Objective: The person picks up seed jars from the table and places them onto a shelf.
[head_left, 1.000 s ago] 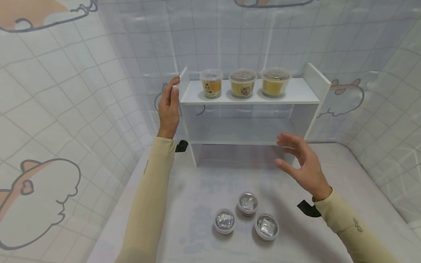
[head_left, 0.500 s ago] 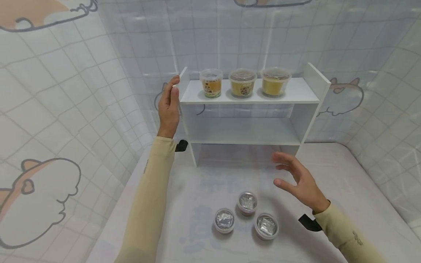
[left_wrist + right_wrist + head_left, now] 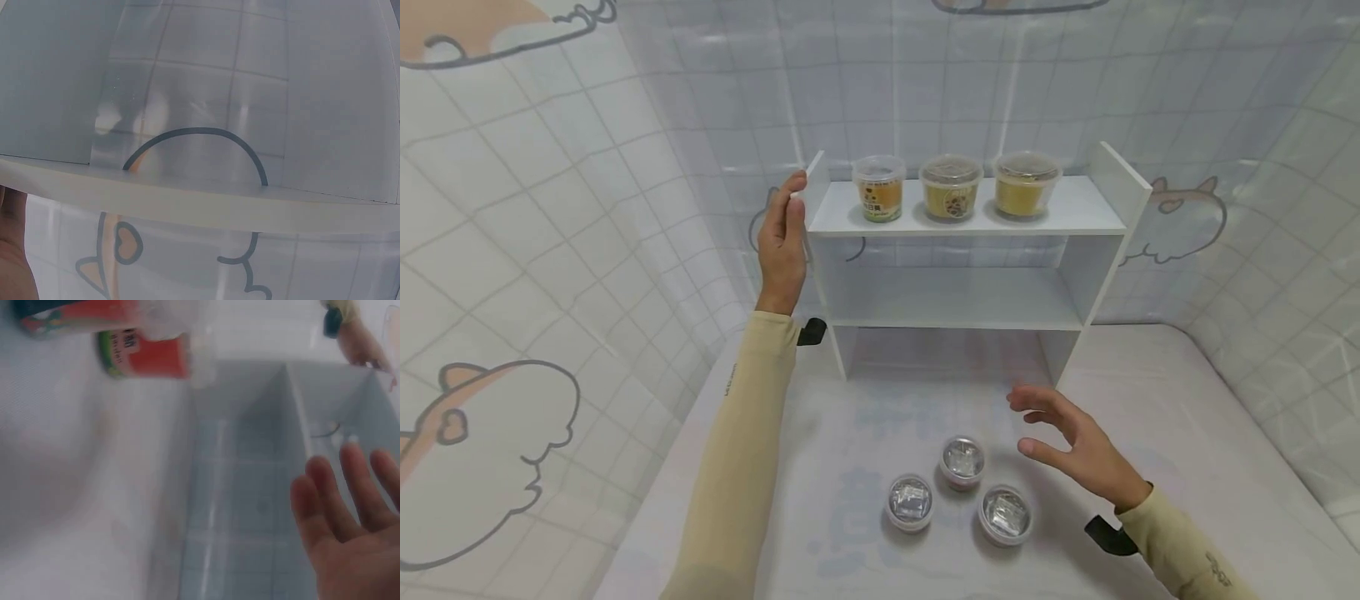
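My left hand [image 3: 782,250] rests along the upper left side panel of a white shelf [image 3: 966,233], fingers nearly straight. Over the table, my right hand [image 3: 1071,450] holds nothing; its fingers bend loosely, thumb apart. Nearest to it are three lidded plastic cups, a back one [image 3: 962,461], a left one [image 3: 910,502] and a right one [image 3: 1005,515], with silvery packets under their lids. The right wrist view shows a red-labelled cup [image 3: 150,355], blurred, beyond the right hand's fingers. In the left wrist view, only part of the left hand [image 3: 14,250] shows at the edge.
Three yellow-labelled lidded cups stand in a row on the top board: a left one [image 3: 878,190], a middle one [image 3: 951,188] and a right one [image 3: 1027,187]. A middle board [image 3: 958,300] lies below. Tile-patterned sheeting [image 3: 955,92] with cartoon animals encloses the table [image 3: 820,433].
My right hand has come down and toward me from in front of the shelf's right side to near the table cups. The left hand stays at the side panel.
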A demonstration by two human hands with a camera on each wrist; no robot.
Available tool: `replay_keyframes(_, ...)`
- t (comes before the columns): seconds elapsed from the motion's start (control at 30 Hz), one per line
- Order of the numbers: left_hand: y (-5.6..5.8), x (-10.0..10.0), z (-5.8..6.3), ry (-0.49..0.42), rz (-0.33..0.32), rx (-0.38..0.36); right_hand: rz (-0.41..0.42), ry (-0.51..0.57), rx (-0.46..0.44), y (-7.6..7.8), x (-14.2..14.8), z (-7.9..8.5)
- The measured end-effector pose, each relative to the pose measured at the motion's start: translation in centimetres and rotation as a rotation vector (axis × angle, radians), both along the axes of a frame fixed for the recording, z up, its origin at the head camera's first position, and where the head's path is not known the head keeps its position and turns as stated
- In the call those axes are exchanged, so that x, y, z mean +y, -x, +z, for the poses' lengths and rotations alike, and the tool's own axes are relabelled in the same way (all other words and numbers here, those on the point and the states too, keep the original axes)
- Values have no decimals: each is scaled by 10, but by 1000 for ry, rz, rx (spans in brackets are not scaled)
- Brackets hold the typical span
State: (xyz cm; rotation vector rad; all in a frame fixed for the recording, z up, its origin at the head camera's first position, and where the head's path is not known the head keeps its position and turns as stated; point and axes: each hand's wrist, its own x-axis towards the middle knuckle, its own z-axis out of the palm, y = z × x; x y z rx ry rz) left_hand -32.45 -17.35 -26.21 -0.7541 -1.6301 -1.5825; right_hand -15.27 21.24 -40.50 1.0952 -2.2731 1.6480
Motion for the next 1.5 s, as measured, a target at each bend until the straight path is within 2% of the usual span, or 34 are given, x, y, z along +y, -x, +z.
replay_keyframes(0.2,-1,-1,0,10,9,-4,24,-70,-24,6,10,-35)
replay_keyframes(0.3,-1,-1,0,15,5,9,46,-86,-47,4,10,-45)
replay_keyframes(0.5,0,-1,2,35,3,44,104,-77,-89,-9,1,-43)
replay_keyframes(0.6,1,-1,2,21,-9,39,130,-75,-92,-13,-1,-44)
replay_keyframes(0.83,0,0,2,9,-1,11,102,-145,-143,-12,7,-72)
replay_keyframes(0.97,-1,0,2,14,12,7,158,-139,-188,-12,12,-83)
replay_keyframes(1.1,-2,0,1,14,19,13,214,-147,-241,-15,12,-88)
replay_keyframes(1.27,-3,0,2,13,17,6,217,-186,-294,-20,10,-92)
replay_keyframes(1.5,-4,1,3,12,17,-3,230,-202,-270,-22,10,-99)
